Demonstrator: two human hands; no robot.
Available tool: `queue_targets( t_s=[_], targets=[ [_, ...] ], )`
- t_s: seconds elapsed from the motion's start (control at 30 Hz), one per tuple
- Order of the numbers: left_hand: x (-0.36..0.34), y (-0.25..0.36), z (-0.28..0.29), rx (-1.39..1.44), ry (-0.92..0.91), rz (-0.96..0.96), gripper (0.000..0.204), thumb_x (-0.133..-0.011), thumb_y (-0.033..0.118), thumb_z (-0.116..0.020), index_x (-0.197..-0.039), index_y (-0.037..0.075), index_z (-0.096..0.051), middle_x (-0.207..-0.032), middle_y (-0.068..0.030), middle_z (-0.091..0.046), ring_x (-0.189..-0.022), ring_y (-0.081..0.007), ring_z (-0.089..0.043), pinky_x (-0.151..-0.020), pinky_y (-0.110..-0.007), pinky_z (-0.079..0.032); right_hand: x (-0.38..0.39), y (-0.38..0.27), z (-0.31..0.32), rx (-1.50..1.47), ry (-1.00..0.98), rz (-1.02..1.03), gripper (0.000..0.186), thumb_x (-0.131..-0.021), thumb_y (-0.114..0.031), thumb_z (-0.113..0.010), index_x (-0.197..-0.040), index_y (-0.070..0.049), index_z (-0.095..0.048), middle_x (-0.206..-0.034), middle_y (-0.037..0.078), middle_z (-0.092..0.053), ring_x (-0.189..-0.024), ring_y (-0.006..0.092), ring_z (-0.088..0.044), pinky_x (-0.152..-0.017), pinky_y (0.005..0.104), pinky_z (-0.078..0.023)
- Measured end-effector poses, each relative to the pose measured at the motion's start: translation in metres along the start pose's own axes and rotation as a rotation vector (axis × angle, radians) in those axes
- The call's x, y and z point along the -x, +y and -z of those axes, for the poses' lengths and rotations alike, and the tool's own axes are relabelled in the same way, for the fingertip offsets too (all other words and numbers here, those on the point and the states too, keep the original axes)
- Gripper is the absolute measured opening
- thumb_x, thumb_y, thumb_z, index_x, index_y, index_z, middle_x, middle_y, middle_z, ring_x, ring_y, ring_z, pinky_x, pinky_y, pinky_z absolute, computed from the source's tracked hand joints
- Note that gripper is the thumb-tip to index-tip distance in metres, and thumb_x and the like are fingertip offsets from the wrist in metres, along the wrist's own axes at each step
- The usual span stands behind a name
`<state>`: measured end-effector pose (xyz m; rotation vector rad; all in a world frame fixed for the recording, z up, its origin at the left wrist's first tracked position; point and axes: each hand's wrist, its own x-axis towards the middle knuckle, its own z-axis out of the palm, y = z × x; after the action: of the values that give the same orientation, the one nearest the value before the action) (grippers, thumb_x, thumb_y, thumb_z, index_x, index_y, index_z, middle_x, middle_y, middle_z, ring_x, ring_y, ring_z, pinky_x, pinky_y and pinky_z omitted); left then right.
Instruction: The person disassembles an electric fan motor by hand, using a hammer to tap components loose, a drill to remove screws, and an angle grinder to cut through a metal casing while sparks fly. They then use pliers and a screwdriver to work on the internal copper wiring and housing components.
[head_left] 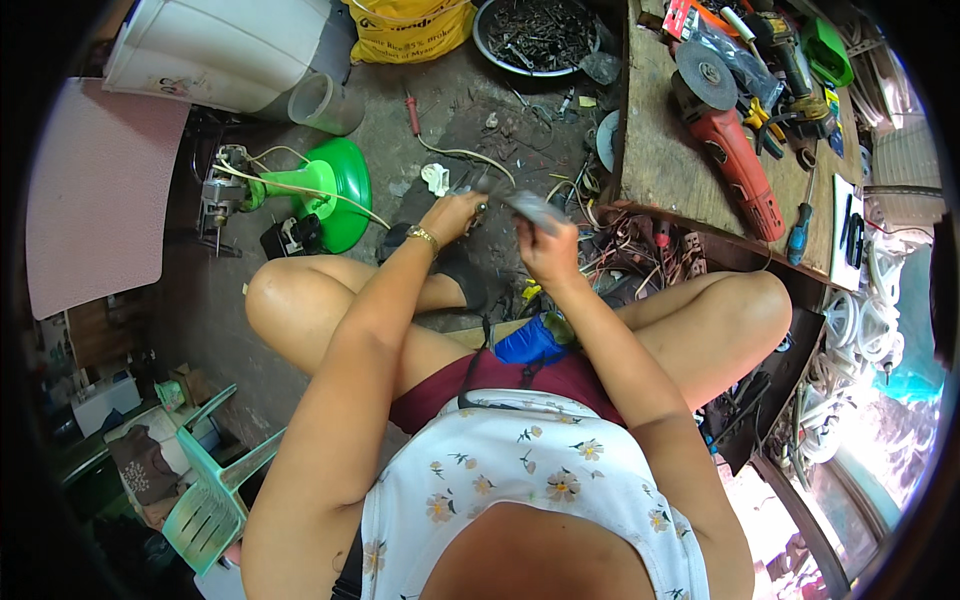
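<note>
My left hand [457,217], with a gold watch [423,238] at the wrist, is closed in a pinch over the floor in front of me. Small dark metal shows at its fingertips, too unclear to name. My right hand [549,252] is wrapped around a grey metal tool [537,212], smeared by motion, so its exact kind cannot be made out. The tool's far end points toward the left fingertips; whether the two touch is unclear. Just beyond the left hand, a crumpled white scrap [436,179] lies on the dark floor.
On the wooden bench [660,160] at right lie a red angle grinder [733,165], a cordless drill [785,60] and a blue-handled screwdriver [800,233]. A basin of metal bits [482,45], a soldering iron [412,115], a green round base [345,195] and tangled wires [640,255] surround me.
</note>
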<state>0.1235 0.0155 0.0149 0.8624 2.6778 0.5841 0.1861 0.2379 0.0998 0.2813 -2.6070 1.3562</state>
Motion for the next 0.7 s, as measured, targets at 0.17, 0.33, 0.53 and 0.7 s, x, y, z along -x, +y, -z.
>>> queue_targets(
  t_s=[0.17,0.33,0.53,0.7],
  targets=[
    [-0.001,-0.001,-0.004,0.059,0.058,0.019,0.035,-0.079,0.000,-0.058,-0.113,0.008,-0.059,-0.107,-0.0164,-0.064,-0.091,-0.0383,-0.064,-0.075,-0.046,-0.053,-0.009,-0.004,0.010,0.106,-0.057,-0.096,0.018,-0.087,-0.015,-0.064,-0.102,-0.006,-0.067,-0.090,0.021,-0.068,-0.074,0.0395,-0.067,-0.064,0.0463,-0.054],
    [-0.005,0.001,0.007,0.102,0.112,0.065,0.024,-0.081,-0.003,-0.059,-0.103,0.006,-0.058,-0.097,-0.0172,-0.065,-0.090,-0.0399,-0.063,-0.073,-0.046,-0.051,0.012,0.012,0.000,0.051,-0.016,-0.003,0.019,-0.083,-0.019,-0.068,-0.098,-0.007,-0.069,-0.094,0.019,-0.070,-0.072,0.0388,-0.067,-0.066,0.0456,-0.055],
    [0.004,-0.007,0.019,0.275,0.250,0.185,0.017,-0.081,0.005,-0.068,-0.093,0.005,-0.056,-0.092,-0.0169,-0.064,-0.086,-0.0401,-0.062,-0.071,-0.044,-0.050,0.001,0.023,0.010,0.031,-0.017,-0.306,0.024,-0.092,-0.026,-0.059,-0.094,-0.002,-0.066,-0.087,0.022,-0.068,-0.079,0.0427,-0.065,-0.068,0.0489,-0.051],
    [-0.004,0.025,0.002,0.270,0.335,0.076,0.014,-0.083,0.009,-0.070,-0.090,0.005,-0.058,-0.087,-0.0177,-0.065,-0.082,-0.0397,-0.064,-0.070,-0.043,-0.051,0.032,0.070,-0.007,0.175,-0.138,-0.500,0.035,-0.094,-0.035,-0.055,-0.107,-0.003,-0.062,-0.088,0.027,-0.066,-0.086,0.0469,-0.063,-0.074,0.0522,-0.049]
  ],
)
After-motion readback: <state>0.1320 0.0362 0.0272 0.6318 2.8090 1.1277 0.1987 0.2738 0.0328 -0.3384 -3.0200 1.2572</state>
